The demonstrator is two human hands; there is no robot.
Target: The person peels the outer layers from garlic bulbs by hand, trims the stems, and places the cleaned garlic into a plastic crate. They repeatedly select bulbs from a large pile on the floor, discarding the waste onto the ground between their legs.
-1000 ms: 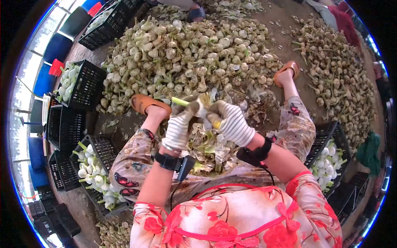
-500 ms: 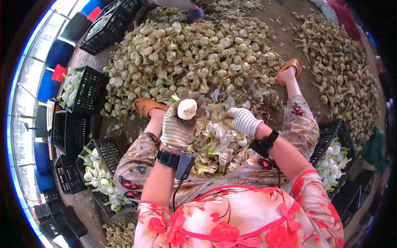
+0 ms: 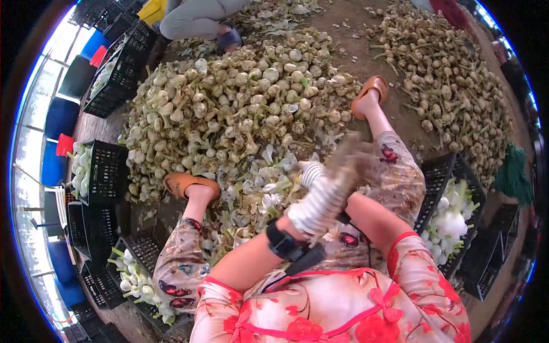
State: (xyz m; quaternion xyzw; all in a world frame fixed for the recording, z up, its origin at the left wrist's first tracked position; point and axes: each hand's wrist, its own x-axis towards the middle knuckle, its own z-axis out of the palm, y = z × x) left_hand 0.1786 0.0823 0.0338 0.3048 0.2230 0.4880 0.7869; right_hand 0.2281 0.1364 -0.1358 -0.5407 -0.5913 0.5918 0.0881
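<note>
My left hand (image 3: 334,188), in a striped, soiled glove, reaches across to the right over my right wrist. Its fingers are smeared by motion but look stretched out, with no bulb seen in them. My right hand (image 3: 311,173), gloved too, is partly covered by the left; its fingers look curled, and what they hold is hidden. At the right, a large, blurred white garlic bulb (image 3: 452,225) shows over the crate (image 3: 433,191) of trimmed garlic. Below my hands lie loose garlic skins (image 3: 271,197).
A big heap of untrimmed garlic (image 3: 229,108) lies ahead, another heap (image 3: 452,86) at the right. Black crates (image 3: 108,171) of white bulbs line the left, with one crate (image 3: 143,251) beside my leg. Another person's leg (image 3: 197,20) is at the top.
My left hand has swung right, across my right hand, and the bulb it held has left it. A blurred bulb now appears over the right crate. The view has shifted.
</note>
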